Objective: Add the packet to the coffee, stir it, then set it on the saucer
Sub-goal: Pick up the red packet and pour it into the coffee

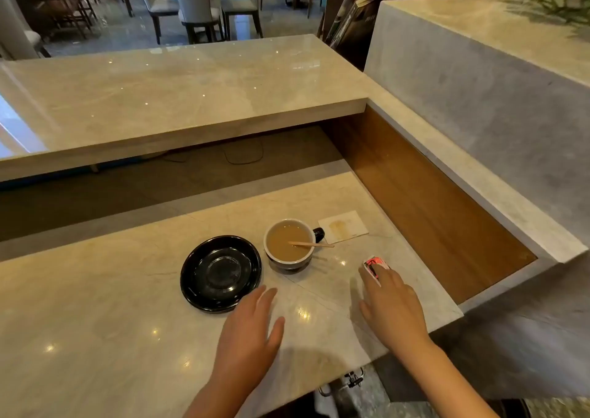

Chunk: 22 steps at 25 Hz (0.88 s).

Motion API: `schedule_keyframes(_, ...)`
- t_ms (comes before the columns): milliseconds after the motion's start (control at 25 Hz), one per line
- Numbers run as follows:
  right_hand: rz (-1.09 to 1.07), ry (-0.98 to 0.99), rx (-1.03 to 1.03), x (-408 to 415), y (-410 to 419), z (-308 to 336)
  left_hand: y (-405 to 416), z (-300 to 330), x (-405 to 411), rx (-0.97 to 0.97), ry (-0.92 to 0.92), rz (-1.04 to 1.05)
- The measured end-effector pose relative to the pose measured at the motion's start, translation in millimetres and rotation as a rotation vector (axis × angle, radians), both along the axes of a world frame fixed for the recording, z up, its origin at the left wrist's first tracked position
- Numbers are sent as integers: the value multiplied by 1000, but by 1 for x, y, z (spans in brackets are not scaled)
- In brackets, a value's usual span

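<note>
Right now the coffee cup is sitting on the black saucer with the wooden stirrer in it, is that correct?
Not quite: the head view shows the coffee cup standing on the counter beside the black saucer, to its right, not on it. The wooden stirrer is indeed in the cup.

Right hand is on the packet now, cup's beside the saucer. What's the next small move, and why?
Probably close the right hand on the packet and lift it off the counter. Its fingertips only rest on the packet, which lies flat and looks unopened. The coffee cup already holds a wooden stirrer and stands beside the empty black saucer, so nothing can proceed until the packet is in hand.
</note>
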State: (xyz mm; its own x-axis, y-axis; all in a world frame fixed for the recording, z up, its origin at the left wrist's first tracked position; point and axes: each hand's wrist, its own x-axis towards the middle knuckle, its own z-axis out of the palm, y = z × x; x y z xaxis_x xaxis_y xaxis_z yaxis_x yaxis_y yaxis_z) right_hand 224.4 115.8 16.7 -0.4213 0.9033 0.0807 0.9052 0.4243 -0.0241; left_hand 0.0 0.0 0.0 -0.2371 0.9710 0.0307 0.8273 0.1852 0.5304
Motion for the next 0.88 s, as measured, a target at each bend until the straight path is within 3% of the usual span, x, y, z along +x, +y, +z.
schedule_keyframes(360,-131,-82,-56,6,25,-31,27,-55,11,-153,275,-135)
schedule_keyframes(880,-241,76,-107,2,43,-27,28,-71,9,-40,276,-123)
